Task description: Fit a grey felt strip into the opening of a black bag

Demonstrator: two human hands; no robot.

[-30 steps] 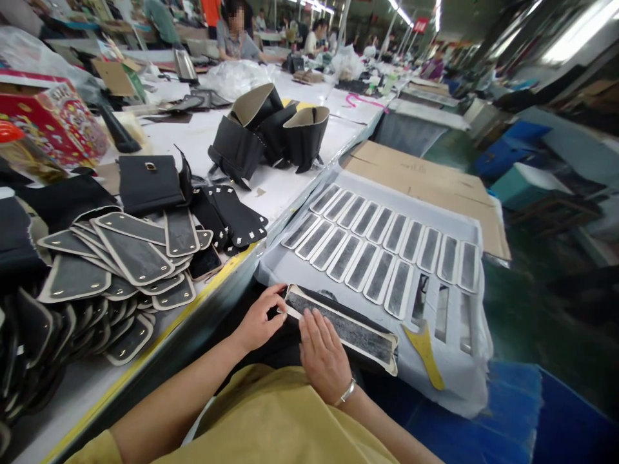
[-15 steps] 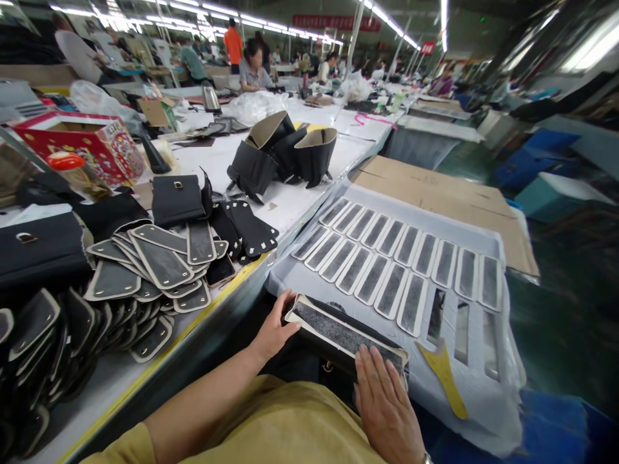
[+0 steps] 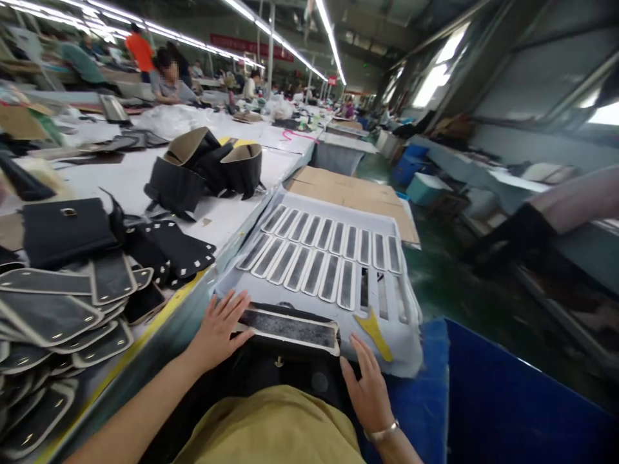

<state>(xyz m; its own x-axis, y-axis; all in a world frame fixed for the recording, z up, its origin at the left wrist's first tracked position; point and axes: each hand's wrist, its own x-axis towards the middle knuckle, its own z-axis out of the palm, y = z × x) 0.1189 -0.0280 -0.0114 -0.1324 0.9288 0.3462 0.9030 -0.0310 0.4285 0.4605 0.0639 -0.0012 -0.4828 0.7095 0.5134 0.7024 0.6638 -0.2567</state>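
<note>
A black bag [image 3: 285, 310] lies across my lap. A long grey panel [image 3: 290, 327] with a pale border sits along its upper side. My left hand [image 3: 220, 332] rests at the bag's left end, fingers spread and thumb at the panel's edge. Just off the right end is my right hand [image 3: 367, 383], open, its fingertips close to the bag's corner. Beyond the bag, rows of similar grey panels [image 3: 316, 270] lie on a pale cloth-covered board [image 3: 232, 280]. A yellow forked flat piece [image 3: 376, 332] lies on that board, near my right hand.
On the white table [image 3: 278, 138] at left are piled panels with metal studs [image 3: 48, 316], a black flap bag [image 3: 68, 225] and several open black bag bodies [image 3: 203, 171]. Cardboard [image 3: 348, 190] lies behind the board. A blue bin [image 3: 507, 393] stands right. Several people are farther back.
My view has swung to the right. My right hand has come off the panel to beside the bag's right end. The fingers of my left hand have spread at the other end.
</note>
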